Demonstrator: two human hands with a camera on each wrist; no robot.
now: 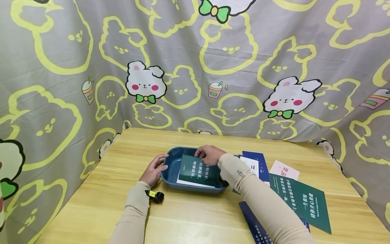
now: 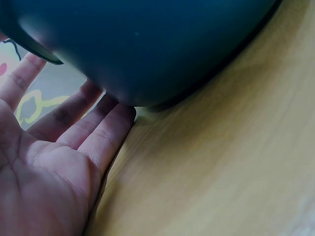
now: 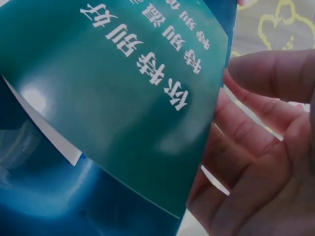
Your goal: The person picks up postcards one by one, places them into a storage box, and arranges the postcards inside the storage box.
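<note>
A dark blue tray (image 1: 195, 190) with rounded corners stands on the wooden table. Inside it a dark green card (image 1: 186, 169) with white characters lies over a white card (image 1: 195, 183), whose lower edge peeks out. My right hand (image 1: 210, 154) reaches over the tray's far side and pinches the green card's edge. In the right wrist view the thumb (image 3: 270, 73) is at that edge, while the other fingers pass behind it. My left hand (image 1: 153, 171) rests against the tray's left end, its fingers (image 2: 110, 130) fairly straight along the outer wall.
Right of the tray lie overlapping cards: a large green card (image 1: 317, 206), a pink card (image 1: 284, 169), a white card (image 1: 251, 166) and blue cards (image 1: 257, 225). A black strap with a yellow label (image 1: 152, 194) is at my left wrist. A patterned curtain (image 1: 182, 112) hangs behind the table.
</note>
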